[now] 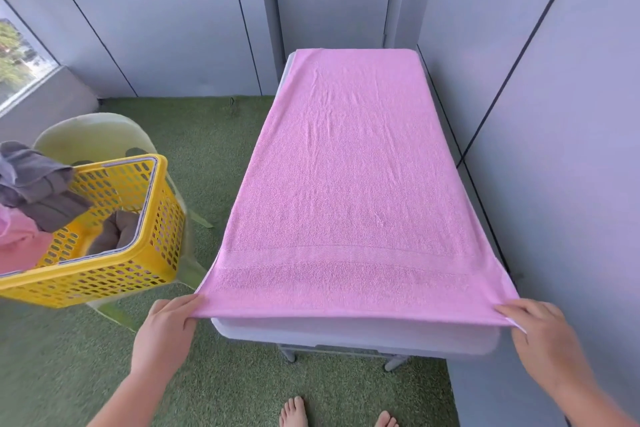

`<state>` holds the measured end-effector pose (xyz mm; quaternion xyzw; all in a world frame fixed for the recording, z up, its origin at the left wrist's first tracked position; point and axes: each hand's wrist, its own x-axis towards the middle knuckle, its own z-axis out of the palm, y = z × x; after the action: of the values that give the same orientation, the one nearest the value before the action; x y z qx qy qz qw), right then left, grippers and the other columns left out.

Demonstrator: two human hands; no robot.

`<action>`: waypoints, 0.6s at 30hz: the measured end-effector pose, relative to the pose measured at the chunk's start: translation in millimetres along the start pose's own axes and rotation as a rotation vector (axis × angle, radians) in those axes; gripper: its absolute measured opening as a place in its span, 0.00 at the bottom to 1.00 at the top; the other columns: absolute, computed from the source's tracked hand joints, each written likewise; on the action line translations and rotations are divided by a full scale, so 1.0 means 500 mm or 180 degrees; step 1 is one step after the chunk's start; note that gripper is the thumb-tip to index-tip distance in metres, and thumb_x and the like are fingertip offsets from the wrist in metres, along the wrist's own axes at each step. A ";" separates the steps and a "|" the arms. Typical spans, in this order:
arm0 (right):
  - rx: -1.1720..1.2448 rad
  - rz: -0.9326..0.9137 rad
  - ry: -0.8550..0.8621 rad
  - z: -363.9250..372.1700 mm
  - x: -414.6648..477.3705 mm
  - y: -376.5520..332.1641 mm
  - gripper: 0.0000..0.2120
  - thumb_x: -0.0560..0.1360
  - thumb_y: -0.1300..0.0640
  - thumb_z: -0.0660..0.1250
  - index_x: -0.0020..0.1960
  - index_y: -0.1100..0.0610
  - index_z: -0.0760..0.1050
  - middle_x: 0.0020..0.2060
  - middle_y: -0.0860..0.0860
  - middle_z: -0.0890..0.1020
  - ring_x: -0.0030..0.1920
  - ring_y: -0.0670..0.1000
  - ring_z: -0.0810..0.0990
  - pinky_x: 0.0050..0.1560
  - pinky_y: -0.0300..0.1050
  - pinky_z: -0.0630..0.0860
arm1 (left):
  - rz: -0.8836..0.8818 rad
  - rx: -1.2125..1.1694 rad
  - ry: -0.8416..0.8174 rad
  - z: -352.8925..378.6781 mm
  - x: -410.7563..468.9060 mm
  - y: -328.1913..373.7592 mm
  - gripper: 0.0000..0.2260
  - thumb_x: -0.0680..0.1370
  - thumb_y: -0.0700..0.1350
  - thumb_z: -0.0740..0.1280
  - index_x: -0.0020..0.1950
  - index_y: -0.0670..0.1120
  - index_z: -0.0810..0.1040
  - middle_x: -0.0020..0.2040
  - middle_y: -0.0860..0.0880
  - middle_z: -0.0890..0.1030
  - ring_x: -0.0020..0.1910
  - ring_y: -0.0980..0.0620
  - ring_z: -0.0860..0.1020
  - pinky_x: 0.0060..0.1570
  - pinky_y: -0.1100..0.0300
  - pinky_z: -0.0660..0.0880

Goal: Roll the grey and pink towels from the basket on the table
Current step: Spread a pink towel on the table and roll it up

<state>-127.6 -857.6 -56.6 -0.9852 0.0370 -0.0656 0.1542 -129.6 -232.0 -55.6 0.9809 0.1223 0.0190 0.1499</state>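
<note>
Left hand: the left hand (166, 326) grasps the near left corner of the pink towel (349, 184), with the fingers on top of the cloth and the thumb beneath it.
Right hand: the right hand (540, 333) grasps the near right corner the same way, pinching the hem between fingers and thumb.
Purpose of grip: judged to draw the two corners apart and toward the person, tensioning the hem so the cloth lies flat before rolling.
Near hem: it runs taut between the two hands, just proud of the front edge of the table (346, 333).
Towel body: it extends away from the fingers, lengthwise along the tabletop, and covers almost all of it. Light creases show in the far half.
Basket: the yellow basket (104, 274) sits left of the left hand, well apart, on a pale chair (93, 135), probably to keep the remaining stock within reach.
Basket contents: grey towels (38, 191) hang over the rim and a second pink towel (17, 243) lies beside them, none of them rolled.
Task status: judged early. One towel is laid out and no roll has been started.
Next move: rolling from the near hem outward calls for both corners to turn in evenly.
Risk: uneven tension could skew the roll.
</note>
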 end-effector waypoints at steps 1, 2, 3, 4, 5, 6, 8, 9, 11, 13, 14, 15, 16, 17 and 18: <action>0.0045 0.0043 0.0181 -0.019 0.009 -0.014 0.27 0.63 0.78 0.68 0.54 0.54 0.84 0.50 0.48 0.81 0.53 0.55 0.72 0.50 0.49 0.72 | 0.0041 -0.0080 0.0210 -0.015 0.007 0.008 0.21 0.73 0.33 0.72 0.61 0.53 0.84 0.58 0.58 0.83 0.57 0.48 0.72 0.39 0.54 0.73; 0.0109 0.0143 0.0327 -0.036 0.017 -0.027 0.27 0.63 0.78 0.67 0.54 0.54 0.83 0.50 0.48 0.81 0.54 0.56 0.73 0.50 0.47 0.71 | 0.0064 -0.0167 0.0417 -0.030 0.012 0.017 0.22 0.73 0.32 0.72 0.61 0.53 0.84 0.57 0.56 0.83 0.57 0.47 0.73 0.40 0.53 0.74; 0.0114 0.0235 0.0431 -0.046 0.020 -0.035 0.28 0.64 0.78 0.67 0.55 0.54 0.83 0.51 0.48 0.81 0.54 0.57 0.73 0.49 0.46 0.70 | 0.0072 -0.0225 0.0590 -0.040 0.013 0.022 0.23 0.72 0.31 0.71 0.62 0.53 0.83 0.57 0.56 0.83 0.56 0.46 0.73 0.41 0.52 0.76; 0.0040 0.0277 0.0457 -0.045 0.017 -0.038 0.28 0.63 0.78 0.67 0.56 0.54 0.83 0.52 0.49 0.82 0.54 0.57 0.73 0.49 0.46 0.71 | 0.0066 -0.0246 0.0678 -0.043 0.011 0.023 0.25 0.72 0.30 0.72 0.62 0.54 0.83 0.58 0.57 0.83 0.56 0.47 0.73 0.41 0.51 0.77; -0.0083 0.0279 0.0315 -0.035 0.007 -0.035 0.29 0.62 0.78 0.68 0.56 0.53 0.83 0.52 0.50 0.82 0.54 0.56 0.73 0.48 0.47 0.73 | 0.0049 -0.0237 0.0604 -0.039 0.006 0.020 0.26 0.71 0.30 0.72 0.63 0.55 0.83 0.59 0.58 0.83 0.56 0.47 0.73 0.41 0.51 0.77; -0.0243 0.0237 0.0070 -0.015 -0.013 -0.022 0.30 0.61 0.78 0.70 0.56 0.53 0.83 0.52 0.50 0.83 0.54 0.55 0.72 0.49 0.49 0.75 | 0.0054 -0.0178 0.0381 -0.025 -0.006 0.010 0.27 0.71 0.31 0.72 0.64 0.56 0.82 0.60 0.59 0.82 0.56 0.49 0.72 0.42 0.51 0.77; -0.0386 0.0073 -0.0190 0.024 -0.047 0.004 0.30 0.60 0.76 0.72 0.56 0.50 0.84 0.52 0.49 0.84 0.53 0.52 0.71 0.48 0.51 0.77 | 0.0108 -0.0139 0.0015 0.017 -0.030 -0.016 0.28 0.72 0.32 0.72 0.64 0.59 0.81 0.61 0.64 0.80 0.56 0.53 0.71 0.40 0.54 0.76; -0.0370 0.0081 -0.0217 0.032 -0.055 0.008 0.30 0.60 0.75 0.73 0.56 0.50 0.84 0.52 0.48 0.84 0.53 0.51 0.70 0.48 0.51 0.77 | 0.0113 -0.0144 -0.0057 0.032 -0.037 -0.027 0.28 0.72 0.32 0.72 0.64 0.59 0.81 0.61 0.67 0.78 0.55 0.55 0.70 0.38 0.57 0.75; -0.0322 0.0215 -0.0291 0.038 -0.062 0.006 0.30 0.60 0.75 0.73 0.56 0.49 0.84 0.52 0.47 0.83 0.53 0.51 0.71 0.48 0.51 0.78 | 0.0076 -0.0153 -0.0110 0.045 -0.043 -0.039 0.27 0.71 0.32 0.73 0.64 0.57 0.82 0.61 0.68 0.77 0.54 0.55 0.70 0.35 0.59 0.74; -0.0314 0.0255 -0.0263 0.037 -0.067 0.001 0.31 0.59 0.75 0.74 0.56 0.50 0.84 0.51 0.48 0.83 0.52 0.51 0.71 0.47 0.52 0.78 | 0.0056 -0.0128 -0.0133 0.047 -0.043 -0.044 0.27 0.71 0.33 0.73 0.64 0.58 0.81 0.61 0.68 0.77 0.54 0.54 0.70 0.36 0.57 0.76; -0.0337 0.0241 -0.0232 0.037 -0.068 -0.002 0.31 0.58 0.76 0.74 0.55 0.51 0.84 0.51 0.49 0.83 0.52 0.51 0.71 0.47 0.52 0.78 | 0.0027 -0.0121 -0.0155 0.049 -0.042 -0.047 0.27 0.71 0.33 0.73 0.64 0.58 0.81 0.61 0.68 0.77 0.55 0.53 0.70 0.37 0.56 0.77; -0.0372 0.0260 -0.0255 0.037 -0.067 -0.003 0.31 0.58 0.76 0.74 0.55 0.51 0.84 0.51 0.49 0.83 0.52 0.51 0.71 0.47 0.52 0.78 | -0.0013 -0.0111 -0.0165 0.051 -0.042 -0.049 0.27 0.71 0.33 0.72 0.65 0.58 0.81 0.62 0.67 0.77 0.55 0.53 0.71 0.38 0.56 0.78; -0.0400 0.0278 -0.0309 0.038 -0.068 -0.003 0.32 0.57 0.76 0.74 0.55 0.51 0.84 0.51 0.49 0.83 0.52 0.51 0.71 0.47 0.52 0.78 | -0.0058 -0.0103 -0.0169 0.052 -0.042 -0.050 0.27 0.72 0.33 0.72 0.65 0.58 0.81 0.62 0.66 0.78 0.55 0.53 0.71 0.38 0.55 0.78; -0.0421 0.0282 -0.0365 0.039 -0.070 -0.002 0.32 0.57 0.75 0.75 0.55 0.51 0.84 0.51 0.49 0.83 0.52 0.52 0.71 0.48 0.52 0.78 | -0.0086 -0.0094 -0.0174 0.053 -0.042 -0.052 0.26 0.72 0.34 0.72 0.65 0.58 0.81 0.63 0.65 0.78 0.56 0.52 0.71 0.38 0.55 0.78; -0.0428 0.0268 -0.0397 0.041 -0.074 -0.001 0.32 0.57 0.75 0.75 0.56 0.51 0.84 0.51 0.49 0.83 0.53 0.52 0.71 0.48 0.52 0.78 | -0.0115 -0.0087 -0.0189 0.053 -0.043 -0.053 0.26 0.73 0.34 0.71 0.65 0.58 0.81 0.63 0.64 0.79 0.57 0.52 0.70 0.38 0.55 0.77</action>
<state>-161.1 -847.8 -80.0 -0.9930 0.0730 0.0050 0.0923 -154.5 -220.4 -89.0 0.9765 0.1353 -0.0111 0.1671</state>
